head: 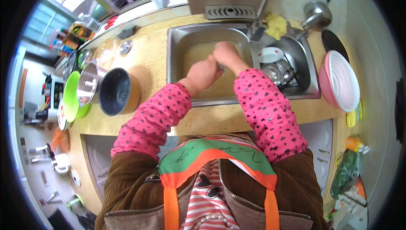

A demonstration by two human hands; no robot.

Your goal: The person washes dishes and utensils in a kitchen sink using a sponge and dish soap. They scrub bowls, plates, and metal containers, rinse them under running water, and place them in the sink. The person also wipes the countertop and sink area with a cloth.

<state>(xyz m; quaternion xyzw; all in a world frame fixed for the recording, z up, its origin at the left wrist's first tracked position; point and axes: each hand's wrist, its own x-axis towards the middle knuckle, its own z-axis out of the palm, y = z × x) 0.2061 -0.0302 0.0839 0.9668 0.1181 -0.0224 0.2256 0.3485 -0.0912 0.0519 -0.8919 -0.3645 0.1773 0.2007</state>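
Both hands are close together over the left sink basin (177, 71), which holds cloudy yellowish water. My left hand (202, 75) is curled at the middle of the basin, its fingertips pointing toward the other hand. Just above and to its right, my right hand (225, 54) is bent with its fingers turned down, touching or nearly touching the left. A small greyish bit shows between them, too little to name. Whether either hand grips something is hidden by the fingers and the murky water. Pink patterned sleeve covers (266, 109) reach to both wrists.
The right basin (306, 68) holds a white dish (271, 54) and metal ware (279, 71). A faucet (258, 27) and yellow cloth (276, 26) sit behind. At left stand a dark-lined pot (115, 92), steel pot (87, 82) and green basin (71, 95); at right, a white colander (344, 79).
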